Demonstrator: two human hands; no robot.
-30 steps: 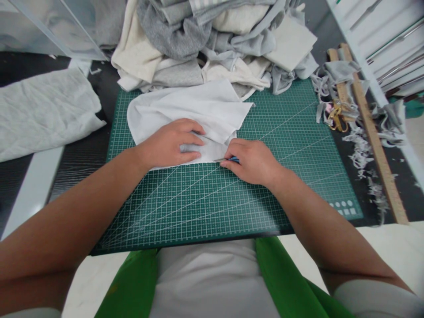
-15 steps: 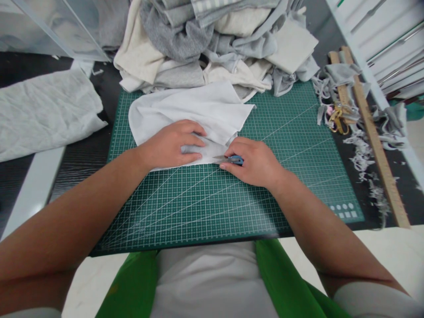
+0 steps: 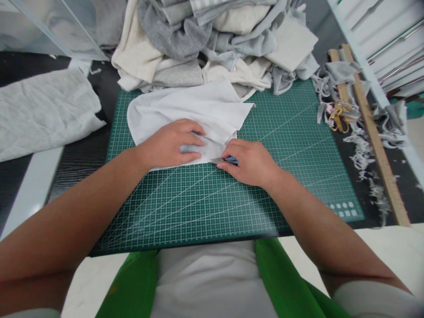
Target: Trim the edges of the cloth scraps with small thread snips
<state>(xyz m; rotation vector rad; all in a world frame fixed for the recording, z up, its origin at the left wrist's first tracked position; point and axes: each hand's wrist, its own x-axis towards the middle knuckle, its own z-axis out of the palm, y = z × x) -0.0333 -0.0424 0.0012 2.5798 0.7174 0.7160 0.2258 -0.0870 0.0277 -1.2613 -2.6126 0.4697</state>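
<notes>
1. Head cam, live: white fabric piece (image 3: pixel 192 104) lies in loose folds on the green cutting mat (image 3: pixel 291 145), near edge laid fairly straight.
2. L hand (image 3: pixel 170 143) flat on it, fingers spread, gripping nothing, just pressing the cloth down.
3. R hand (image 3: pixel 251 162) curled snugly round blue-handled snips (image 3: pixel 233 160), blades (image 3: pixel 216 160) right at that near edge, tips pointing L.
4. Progress? Looks mid-job on this pc. How much is cut, can't tell; no loose strip visible by the blades.
5. Left, prob.: the edge L of the blades, past the thumb, which looks whole.
6. Off R: shredded offcuts (image 3: pixel 361 152) by a long wooden strip (image 3: pixel 380 154), gold-handled scissors (image 3: pixel 338 119) lying near; some trimming prob. done.
7. Far side: grey & cream fabric heap (image 3: pixel 185 39); finished or waiting, can't tell.
</notes>
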